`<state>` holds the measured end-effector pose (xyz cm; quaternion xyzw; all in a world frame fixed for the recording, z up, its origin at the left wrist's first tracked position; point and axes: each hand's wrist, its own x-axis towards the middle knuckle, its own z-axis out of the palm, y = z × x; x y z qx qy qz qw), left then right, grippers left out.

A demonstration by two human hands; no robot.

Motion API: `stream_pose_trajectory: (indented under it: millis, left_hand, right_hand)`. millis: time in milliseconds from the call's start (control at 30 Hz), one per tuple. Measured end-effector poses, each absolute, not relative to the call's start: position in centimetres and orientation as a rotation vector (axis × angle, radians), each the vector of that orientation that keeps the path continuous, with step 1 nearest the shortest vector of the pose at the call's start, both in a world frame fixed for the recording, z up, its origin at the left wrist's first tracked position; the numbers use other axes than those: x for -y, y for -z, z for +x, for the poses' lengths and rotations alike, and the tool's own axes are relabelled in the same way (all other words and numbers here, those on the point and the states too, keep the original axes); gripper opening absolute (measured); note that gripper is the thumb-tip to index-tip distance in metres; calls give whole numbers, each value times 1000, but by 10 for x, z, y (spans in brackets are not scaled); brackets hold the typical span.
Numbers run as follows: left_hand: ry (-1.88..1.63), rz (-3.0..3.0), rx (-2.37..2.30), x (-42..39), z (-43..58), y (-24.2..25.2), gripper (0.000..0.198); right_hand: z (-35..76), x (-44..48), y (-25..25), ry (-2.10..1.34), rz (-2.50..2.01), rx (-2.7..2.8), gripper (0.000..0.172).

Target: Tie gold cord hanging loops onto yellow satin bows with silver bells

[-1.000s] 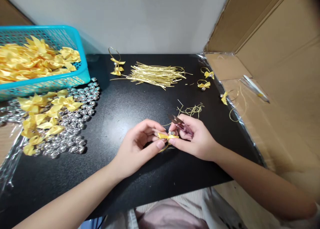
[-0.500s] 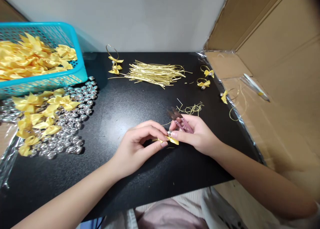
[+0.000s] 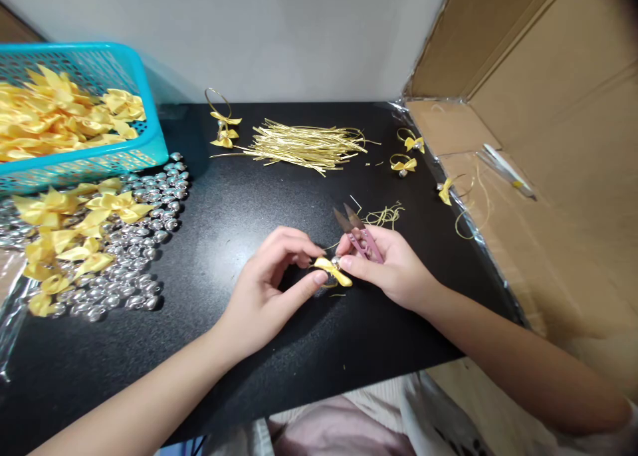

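Over the middle of a black table (image 3: 239, 197), both hands meet on a small yellow ribbon bow (image 3: 333, 270) with a silver bead and gold cord. My left hand (image 3: 272, 283) pinches the bow's left side between thumb and fingers. My right hand (image 3: 391, 270) pinches its right side with thumb and forefinger. A pair of pink thread snips (image 3: 359, 235) also lies in my right palm, blades pointing away up-left.
A turquoise basket (image 3: 144, 120) of yellow bows stands at the far left. In front of it lie loose bows (image 3: 74, 230) over several silver beads (image 3: 149, 243). A bundle of gold cords (image 3: 309, 147) and finished bow loops (image 3: 406, 165) lie at the back. An open cardboard box (image 3: 548, 143) fills the right.
Both hands have shifted slightly away from me with the bow. The bow has turned between the fingers and the snips' blades now point more upward.
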<state>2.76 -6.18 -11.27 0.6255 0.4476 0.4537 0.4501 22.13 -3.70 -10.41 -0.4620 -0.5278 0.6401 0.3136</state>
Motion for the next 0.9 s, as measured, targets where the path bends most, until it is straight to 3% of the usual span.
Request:
stream_pose_trajectory:
  millis: [67,167,300,633,900]
  left_hand:
    - [-1198,1456,-1253,63,28,111,10]
    - [-1017,1340,-1260,65,29,104,23]
    - [-864,1105,-1082,65,33,101,13]
    - [-912,989,-1176,63,30,111,17]
    - [-952,762,-1068,62,29,113,23]
  right_hand:
    - [221,38,105,-1633,-1244,1395,19]
    - [221,40,103,-1551,-1274,1412,18]
    - [219,42,100,-1514,-1258,1450,17]
    - [214,46,105,-1451,-1276,1440,18]
    - [248,3,129,-492,-1312,1933,19]
